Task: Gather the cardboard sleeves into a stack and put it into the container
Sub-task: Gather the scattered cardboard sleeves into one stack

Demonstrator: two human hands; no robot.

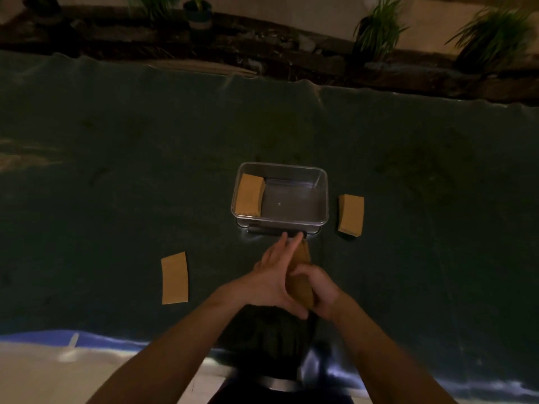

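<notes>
Low in the view, both hands meet over the near middle of the tabletop, pressed against a small stack of cardboard sleeves [300, 282] held on edge between them. The left hand [272, 275] lies flat against the stack's left face, its fingers stretched forward toward the container. The right hand [316, 287] is curled around the stack's right side, the thumb over the top edge, so the stack is squeezed from both flanks. The stack's far tip pokes out beyond the left fingertips, just short of the near wall of a clear plastic container [322, 199], which sits directly ahead of the hands. Inside the container, a group of sleeves [250, 195] leans against the left wall, while the remaining floor of the container is bare. To the right of the container, close beside it but not touching, another stack of sleeves [351, 214] lies flat on the dark green cloth [116, 141] covering the tabletop. Left of the hands, well apart from them, a single flat sleeve [174, 277] rests on the cloth. Beyond the far edge, potted plants [377, 27] stand in dim light.
</notes>
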